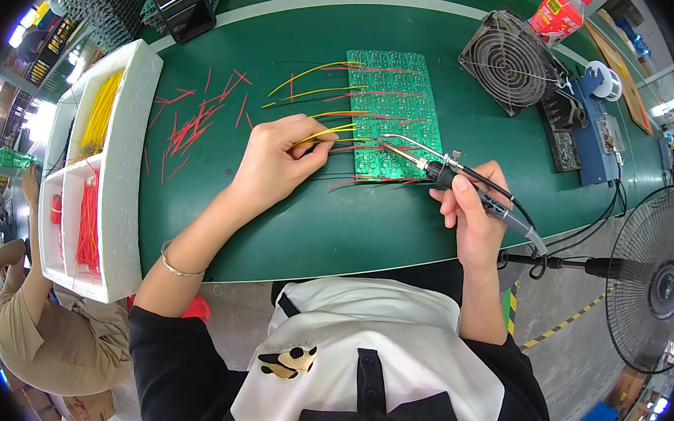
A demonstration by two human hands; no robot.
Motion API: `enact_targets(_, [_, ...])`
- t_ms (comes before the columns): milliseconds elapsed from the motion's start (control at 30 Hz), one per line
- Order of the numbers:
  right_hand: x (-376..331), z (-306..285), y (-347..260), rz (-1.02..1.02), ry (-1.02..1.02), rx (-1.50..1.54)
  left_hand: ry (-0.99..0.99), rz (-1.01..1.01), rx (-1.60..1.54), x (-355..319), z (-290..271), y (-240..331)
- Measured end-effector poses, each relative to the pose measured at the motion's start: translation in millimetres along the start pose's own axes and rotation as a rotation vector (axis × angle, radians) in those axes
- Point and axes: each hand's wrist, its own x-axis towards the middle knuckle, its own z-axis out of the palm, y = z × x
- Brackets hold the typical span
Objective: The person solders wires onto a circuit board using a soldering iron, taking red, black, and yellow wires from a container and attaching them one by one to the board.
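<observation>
A green circuit board panel [402,85] lies on the green table, with red, yellow and black wires along its left side. My left hand [282,159] is closed at the panel's left edge, pinching a yellow wire [319,135] whose far end reaches onto the board. My right hand [475,213] wraps round the dark handle of a soldering iron [440,173]. A thin metal guide tube [414,141] is fixed along the iron, and both tips meet over the board near the yellow wire's end. Whether the iron's tip touches the board, I cannot tell.
Loose red wires [193,124] lie left of my hand. A white foam box [137,187] holds yellow and red wires. At the right stand a small square fan [507,62] and a blue soldering unit [588,135]; its cables hang past the table edge near a larger fan [656,283].
</observation>
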Motion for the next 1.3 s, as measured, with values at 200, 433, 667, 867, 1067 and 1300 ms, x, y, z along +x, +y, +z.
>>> enact_targets(200, [-0.3, -2.6, 0.6, 0.005, -0.013, 0.03, -0.003, -0.005, -0.016, -0.5, 0.5, -1.2])
enact_targets(433, [-0.2, -2.6, 1.5, 0.001, -0.008, 0.032, -0.004, -0.001, -0.023, -0.6, 0.3, -4.1])
enact_targets(667, [-0.2, -2.3, 1.7, -0.009, 0.022, 0.019, 0.005, -0.014, -0.002, 0.3, -0.1, -2.4])
enact_targets(867, [-0.1, -4.2, 1.6, -0.018, 0.031, 0.08, 0.012, -0.03, -0.023, 0.1, 0.0, -2.4])
enact_targets(1067, [-0.4, -5.2, 1.8, -0.065, 0.076, 0.075, 0.011, -0.044, -0.045, -0.1, 0.7, -1.6])
enact_targets(1300, [0.5, -1.1, 0.1, -0.002, 0.013, 0.052, 0.037, -0.039, -0.039, 0.7, 2.3, -2.0])
